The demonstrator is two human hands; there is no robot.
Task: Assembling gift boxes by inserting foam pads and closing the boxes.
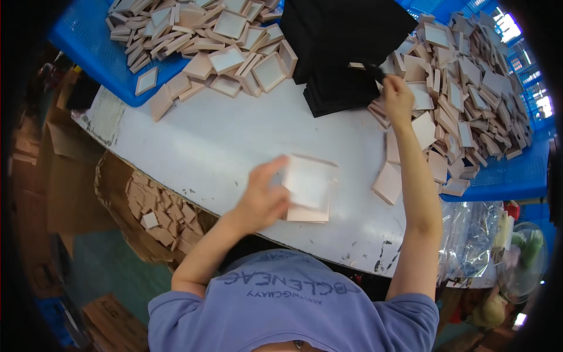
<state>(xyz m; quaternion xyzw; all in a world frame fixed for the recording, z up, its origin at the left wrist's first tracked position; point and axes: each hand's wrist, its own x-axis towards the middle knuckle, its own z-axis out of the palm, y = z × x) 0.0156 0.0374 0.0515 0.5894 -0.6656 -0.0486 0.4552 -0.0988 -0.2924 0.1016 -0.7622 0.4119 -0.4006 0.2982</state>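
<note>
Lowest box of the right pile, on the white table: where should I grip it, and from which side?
I'd take the box by its near-left edge, thumb and fingers pinching, coming from the near left. It is flat and square, and that edge faces bare table; other boxes crowd its far end.

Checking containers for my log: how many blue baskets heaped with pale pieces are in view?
2. One blue basket is at the far left of the table; the other blue basket is at its right. Others may be hidden behind the black stack.
</note>
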